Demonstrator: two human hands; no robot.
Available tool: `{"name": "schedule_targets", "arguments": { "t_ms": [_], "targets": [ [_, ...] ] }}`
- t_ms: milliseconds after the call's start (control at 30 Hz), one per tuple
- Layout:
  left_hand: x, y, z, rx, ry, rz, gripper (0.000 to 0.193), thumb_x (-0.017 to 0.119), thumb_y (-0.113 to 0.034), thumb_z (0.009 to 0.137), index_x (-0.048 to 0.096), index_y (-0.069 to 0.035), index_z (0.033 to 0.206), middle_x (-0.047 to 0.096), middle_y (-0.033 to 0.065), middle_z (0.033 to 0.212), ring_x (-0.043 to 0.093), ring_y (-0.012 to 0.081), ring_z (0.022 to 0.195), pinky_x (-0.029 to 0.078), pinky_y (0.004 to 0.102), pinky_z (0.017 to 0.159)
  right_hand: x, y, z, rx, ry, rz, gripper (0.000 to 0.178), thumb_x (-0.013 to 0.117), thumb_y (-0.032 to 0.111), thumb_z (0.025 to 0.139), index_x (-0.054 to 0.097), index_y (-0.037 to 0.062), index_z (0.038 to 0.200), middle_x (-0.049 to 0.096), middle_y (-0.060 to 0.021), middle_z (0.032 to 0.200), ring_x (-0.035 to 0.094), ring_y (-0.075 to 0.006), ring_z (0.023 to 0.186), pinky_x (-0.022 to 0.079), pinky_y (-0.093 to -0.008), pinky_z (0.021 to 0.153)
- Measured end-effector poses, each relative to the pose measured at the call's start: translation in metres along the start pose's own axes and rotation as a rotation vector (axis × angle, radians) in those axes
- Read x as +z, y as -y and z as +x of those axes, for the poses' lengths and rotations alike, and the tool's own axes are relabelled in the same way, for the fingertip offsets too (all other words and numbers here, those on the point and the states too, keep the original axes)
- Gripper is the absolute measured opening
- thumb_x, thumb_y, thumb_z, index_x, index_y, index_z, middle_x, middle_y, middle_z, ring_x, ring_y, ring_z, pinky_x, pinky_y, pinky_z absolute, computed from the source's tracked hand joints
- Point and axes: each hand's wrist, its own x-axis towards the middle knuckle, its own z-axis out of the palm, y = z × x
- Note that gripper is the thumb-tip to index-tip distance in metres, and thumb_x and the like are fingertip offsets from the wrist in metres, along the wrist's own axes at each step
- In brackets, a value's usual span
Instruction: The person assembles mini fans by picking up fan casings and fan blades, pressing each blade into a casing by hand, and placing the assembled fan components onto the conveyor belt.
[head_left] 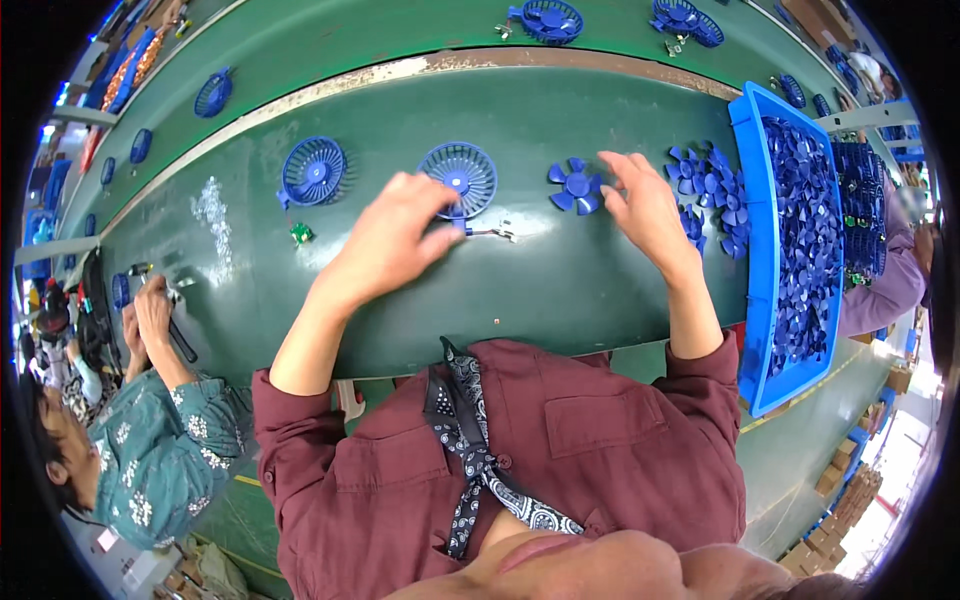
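Note:
My left hand (395, 238) is over the near left edge of a blue round fan housing (470, 172), thumb and fingers apart on either side of its neck. Whether the fingertips touch it I cannot tell. A short cable with a small connector (500, 233) runs from that housing over the green table. My right hand (645, 210) hovers open just right of a single blue fan blade (575, 188), with nothing between its fingers. Left of my left hand lies another blue fan housing (314, 172), with a small green circuit board (300, 234) beside it.
Loose blue fan blades (712, 190) lie beside a blue crate (758, 260) full of more at right. Beyond the table's worn far ledge (480, 62), a green surface carries several fan housings (550, 20). At left a co-worker's hands (152, 312) work near a hammer (182, 340).

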Motion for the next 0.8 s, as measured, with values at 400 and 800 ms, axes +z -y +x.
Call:
{"name": "schedule_targets", "arguments": {
  "t_ms": [400, 800],
  "targets": [
    [0.034, 0.020, 0.009, -0.606, -0.303, -0.193, 0.024, 0.052, -0.018, 0.092, 0.056, 0.002, 0.106, 0.062, 0.0235, 0.099, 0.061, 0.0401, 0.091, 0.048, 0.0446, 0.081, 0.017, 0.035, -0.003, -0.015, 0.035, -0.350, 0.028, 0.070, 0.026, 0.080, 0.060, 0.0057, 0.097, 0.057, -0.0180, 0.093, 0.062, -0.0372, 0.082, 0.050, -0.0480, 0.068],
    [0.045, 0.019, -0.003, -0.623, -0.347, -1.382, 0.037, 0.049, -0.036, 0.099, 0.056, -0.001, 0.103, 0.064, 0.0084, 0.094, 0.065, 0.0134, 0.077, 0.056, 0.0296, 0.067, 0.028, 0.122, 0.004, -0.338, -0.138, 0.060, 0.033, 0.073, 0.019, 0.076, 0.062, 0.0092, 0.106, 0.058, -0.0088, 0.086, 0.062, -0.0261, 0.073, 0.051, -0.0367, 0.061]
  ]
}}
